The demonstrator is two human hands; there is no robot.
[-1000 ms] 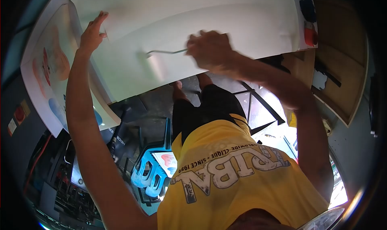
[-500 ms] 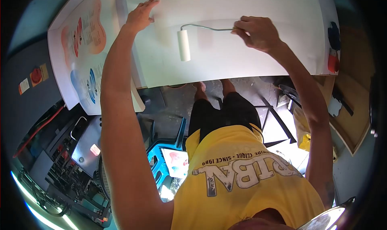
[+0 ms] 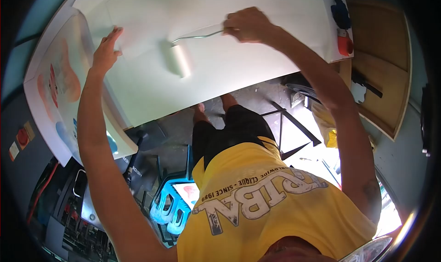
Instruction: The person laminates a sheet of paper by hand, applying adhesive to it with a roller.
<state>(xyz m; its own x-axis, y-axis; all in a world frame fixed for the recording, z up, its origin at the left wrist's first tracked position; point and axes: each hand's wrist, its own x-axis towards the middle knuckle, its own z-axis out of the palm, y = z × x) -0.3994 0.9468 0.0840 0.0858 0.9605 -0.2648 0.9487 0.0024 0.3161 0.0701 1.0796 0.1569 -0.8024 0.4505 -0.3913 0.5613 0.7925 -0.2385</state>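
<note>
A large white sheet (image 3: 151, 92) covers the table before me. On its left part my left hand (image 3: 107, 50) lies with the fingers stretched out and the thumb apart, near the raised, curling printed sheet (image 3: 69, 64). My right hand (image 3: 248, 25) is wrapped round the handle of a paint roller. The white roller head (image 3: 181, 61) hangs from a bent metal rod, between my two hands and close over the white sheet. It looks slightly blurred. Whether it touches the sheet I cannot tell.
At the table's right edge are a dark blue object (image 3: 340, 14) and a red object (image 3: 344, 45). A wooden tray-like frame (image 3: 386, 64) stands right of it. Below are a blue plastic chair (image 3: 166, 202), dark metal legs (image 3: 294, 124) and machinery (image 3: 87, 234) at lower left.
The whole view has turned and shifted, with the table now further left. The roller and my right hand have moved left in view, and the roller head is nearer to my left hand's side.
</note>
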